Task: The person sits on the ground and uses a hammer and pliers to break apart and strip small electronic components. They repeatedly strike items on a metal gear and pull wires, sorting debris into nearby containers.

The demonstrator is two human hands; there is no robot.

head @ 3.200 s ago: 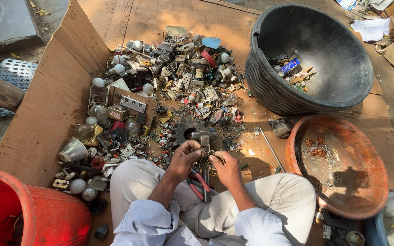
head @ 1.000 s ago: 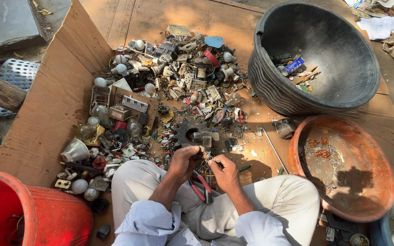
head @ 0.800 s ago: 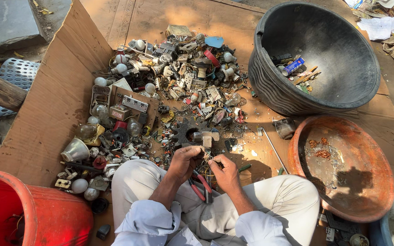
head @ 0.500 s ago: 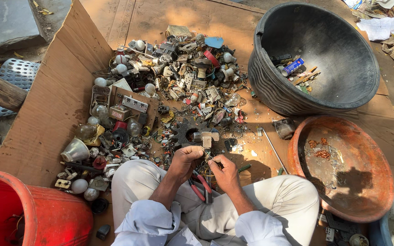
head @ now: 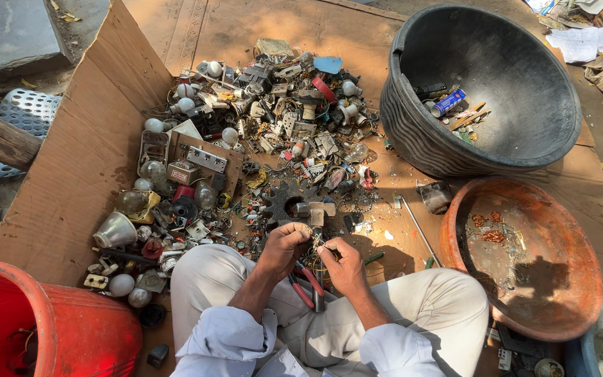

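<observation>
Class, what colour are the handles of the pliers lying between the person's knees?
Red, on the pliers, seen best in the head view.

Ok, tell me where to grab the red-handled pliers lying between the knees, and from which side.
Take the red-handled pliers by the two red grips, from above and from the person's own side. The handles fan out toward the lap, while the head end is hidden under the left hand and right hand, which pinch a small part together above it.

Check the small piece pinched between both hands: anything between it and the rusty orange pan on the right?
Nothing visible blocks it. The small piece sits between the left hand and the right hand; toward the rusty orange pan there is only bare cardboard and a thin metal rod lying flat.
</observation>
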